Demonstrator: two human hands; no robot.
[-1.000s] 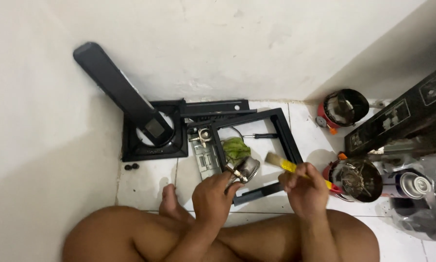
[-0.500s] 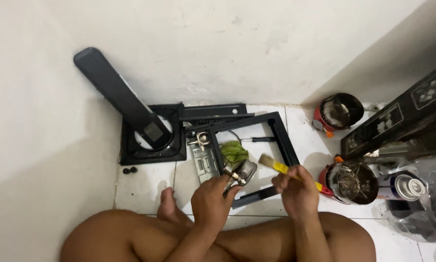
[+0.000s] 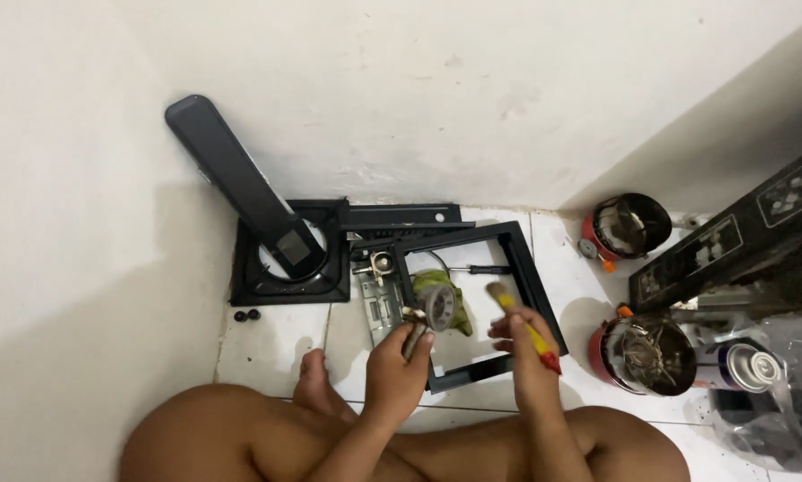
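A small metal burner part [image 3: 435, 310] is gripped in the left hand [image 3: 397, 364], the fingers closed around its stem, and it is held up over the black frame [image 3: 533, 284] that lies on the tiled floor [image 3: 276, 344]. The part is judged to be stiff, fairly light and possibly greasy, so the narrow stem below the round head is the surest place to hold it. Its round face is turned toward the right hand, and its long axis runs from the fist up and away from the body.

A yellow-handled brush [image 3: 519, 323] is held closed in the right hand [image 3: 531, 362]. It is light and rigid, soft only at the bristles. Its long axis slants up and to the left, bristles toward the part and apparently not touching it, the red end by the wrist.

A green cloth [image 3: 459, 312] lies inside the frame, and two red-rimmed pots [image 3: 630, 228] stand off to the right.
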